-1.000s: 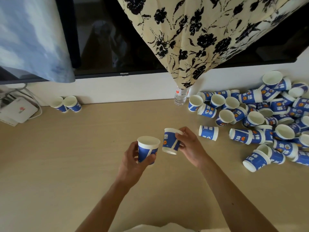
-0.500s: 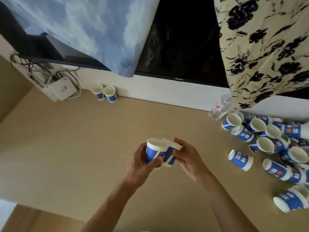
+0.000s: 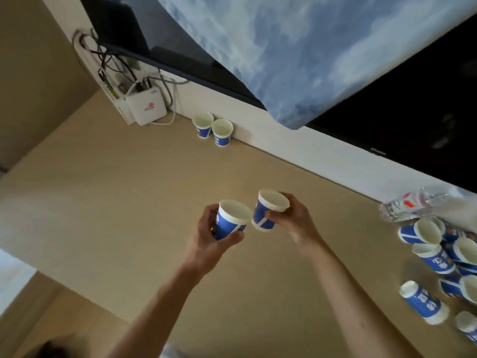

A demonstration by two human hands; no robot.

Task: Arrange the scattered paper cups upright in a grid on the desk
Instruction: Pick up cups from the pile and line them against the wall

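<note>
Now, over the bench (image 3: 103,202), the left hand (image 3: 206,236) has its fingers curled round one blue-and-white paper cup (image 3: 231,223). The right hand (image 3: 296,223) grips a second cup (image 3: 267,213) just beside it, both mouths tilted toward the camera. Two more cups (image 3: 222,133) stand upright, touching, against the back wall, while the scattered cups (image 3: 438,257) lie heaped at the bench's right edge, near a clear bottle (image 3: 418,206).
</note>
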